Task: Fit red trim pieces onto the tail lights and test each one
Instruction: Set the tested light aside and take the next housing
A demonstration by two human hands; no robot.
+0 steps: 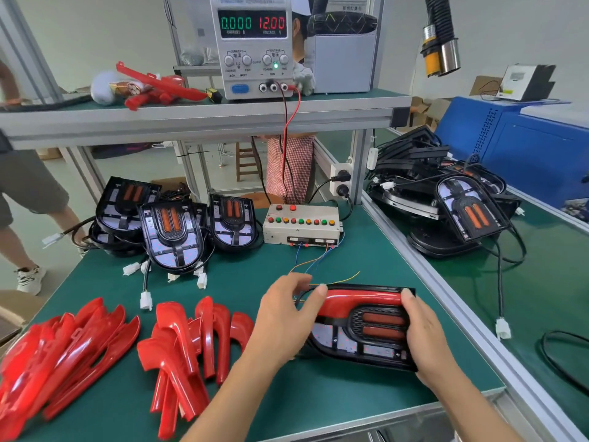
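Observation:
A black tail light (366,341) lies sideways on the green bench near the front right, with a red trim piece (360,299) seated along its upper edge. My left hand (283,320) grips its left end, fingertips pressing on the trim. My right hand (424,336) grips its right end, thumb on the trim's far corner. Loose red trim pieces lie in two heaps at front left (63,352) and front centre (191,339). Three bare tail lights (173,234) stand at the back left. A button test box (301,224) sits behind the held light.
A power supply (253,43) on the upper shelf reads 0.000 A and 12.00 V, with leads running down to the test box. More tail lights (446,199) pile on the right bench. White connectors (146,299) trail on the mat. A person (28,199) stands at left.

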